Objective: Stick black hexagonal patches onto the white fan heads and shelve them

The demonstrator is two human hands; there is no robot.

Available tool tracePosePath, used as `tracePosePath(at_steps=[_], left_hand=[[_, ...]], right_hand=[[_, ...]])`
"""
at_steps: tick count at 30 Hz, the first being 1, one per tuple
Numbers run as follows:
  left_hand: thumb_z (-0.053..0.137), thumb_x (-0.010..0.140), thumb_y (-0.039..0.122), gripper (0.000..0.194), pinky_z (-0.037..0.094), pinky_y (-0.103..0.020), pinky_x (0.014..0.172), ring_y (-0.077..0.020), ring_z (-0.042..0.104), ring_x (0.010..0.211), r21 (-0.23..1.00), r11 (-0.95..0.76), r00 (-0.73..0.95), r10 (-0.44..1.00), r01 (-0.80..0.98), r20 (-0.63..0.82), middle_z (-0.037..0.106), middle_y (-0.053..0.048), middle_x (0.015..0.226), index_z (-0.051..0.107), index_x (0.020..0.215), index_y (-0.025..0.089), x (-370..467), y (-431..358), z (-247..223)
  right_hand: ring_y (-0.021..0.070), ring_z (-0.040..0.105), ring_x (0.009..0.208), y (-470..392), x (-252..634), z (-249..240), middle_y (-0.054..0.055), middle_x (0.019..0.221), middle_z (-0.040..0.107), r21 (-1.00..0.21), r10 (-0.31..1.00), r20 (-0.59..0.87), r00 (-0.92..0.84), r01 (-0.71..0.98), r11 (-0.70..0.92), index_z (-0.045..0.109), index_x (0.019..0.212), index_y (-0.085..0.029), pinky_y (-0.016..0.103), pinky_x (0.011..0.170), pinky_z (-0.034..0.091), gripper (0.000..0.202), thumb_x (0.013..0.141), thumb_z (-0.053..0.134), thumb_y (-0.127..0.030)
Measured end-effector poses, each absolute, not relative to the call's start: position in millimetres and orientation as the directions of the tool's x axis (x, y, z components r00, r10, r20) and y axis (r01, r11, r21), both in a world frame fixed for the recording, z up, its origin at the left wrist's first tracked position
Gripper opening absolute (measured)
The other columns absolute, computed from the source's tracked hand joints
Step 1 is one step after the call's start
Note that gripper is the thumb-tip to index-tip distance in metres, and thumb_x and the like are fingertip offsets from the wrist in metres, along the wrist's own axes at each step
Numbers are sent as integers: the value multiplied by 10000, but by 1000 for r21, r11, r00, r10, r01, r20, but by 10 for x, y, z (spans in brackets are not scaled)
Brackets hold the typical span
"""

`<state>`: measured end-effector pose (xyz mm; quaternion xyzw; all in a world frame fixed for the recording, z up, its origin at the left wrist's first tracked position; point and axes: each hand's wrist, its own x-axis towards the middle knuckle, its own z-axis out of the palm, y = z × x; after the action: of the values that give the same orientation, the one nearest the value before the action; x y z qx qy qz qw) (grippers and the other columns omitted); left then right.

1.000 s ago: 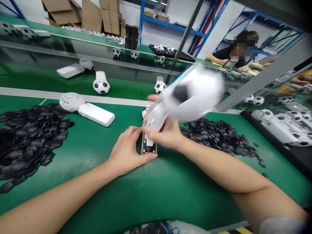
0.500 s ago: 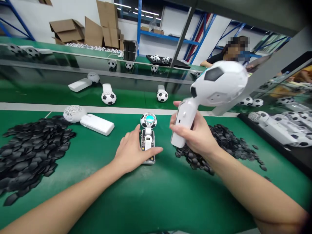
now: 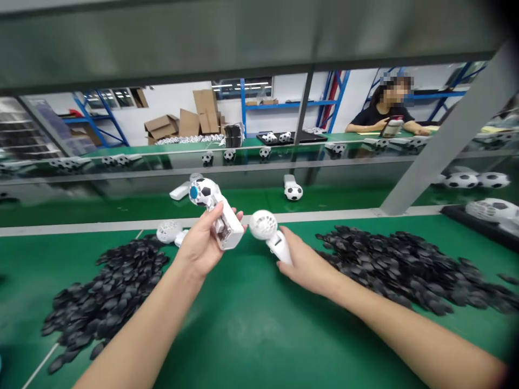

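The left forearm reaches up from seven o'clock, the right from four. Over the green counter [image 3: 243,335], the left hand [image 3: 198,244] wraps a football-patterned fan [image 3: 230,220], thumb across its handle, head towards eleven. At three o'clock from it, the right hand [image 3: 308,263] curls around a white lattice fan [image 3: 266,229].
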<state>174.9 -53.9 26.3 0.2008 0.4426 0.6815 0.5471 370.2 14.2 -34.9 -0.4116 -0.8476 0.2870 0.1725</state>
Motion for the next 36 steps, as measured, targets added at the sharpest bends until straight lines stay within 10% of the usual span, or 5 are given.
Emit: tracePosePath(at_steps=[6, 9, 13, 36], left_hand=[[488, 828, 128, 177, 548, -291, 684, -169, 635, 799, 777, -112, -357, 921, -620, -153, 631, -56, 878, 550, 994, 144, 1744, -704, 433], [534, 796, 127, 317, 532, -273, 715, -169, 621, 857, 849, -132, -300, 954, -512, -32, 631, -26, 907, 508, 1103, 201, 1788, -736, 390], [569, 778, 146, 510, 500, -295, 809, -184, 577, 982, 896, -164, -225, 971, -413, 75, 599, -29, 1057, 399, 1242, 273, 1899, -770, 348], [606, 750, 144, 770, 451, -408, 919, -271, 482, 1150, 916, -234, -146, 970, -325, 196, 491, -59, 1278, 197, 1373, 334, 2126, -963, 392]], right_hand=[[362, 432, 1130, 80, 3451, -418, 196, 1237, 474, -352, 757, 88, -647, 691, 632, 346, 1322, -111, 521, 882, 380, 664, 709, 582, -205], [309, 401, 1181, 34, 3491, -233, 119, 1287, 456, -599, 727, 218, -651, 499, 627, 405, 1273, -213, 512, 918, 365, 534, 771, 567, -298], [208, 546, 1040, -140, 3578, 58, 97, 1198, 533, -976, 600, 108, -792, 30, 216, 415, 1246, -232, 345, 751, 492, 395, 880, 446, -377], [156, 552, 983, -446, 3631, 154, 47, 1131, 560, -974, 560, 208, -802, -219, 49, 461, 1176, -239, 364, 917, 450, 360, 835, 577, -224]])
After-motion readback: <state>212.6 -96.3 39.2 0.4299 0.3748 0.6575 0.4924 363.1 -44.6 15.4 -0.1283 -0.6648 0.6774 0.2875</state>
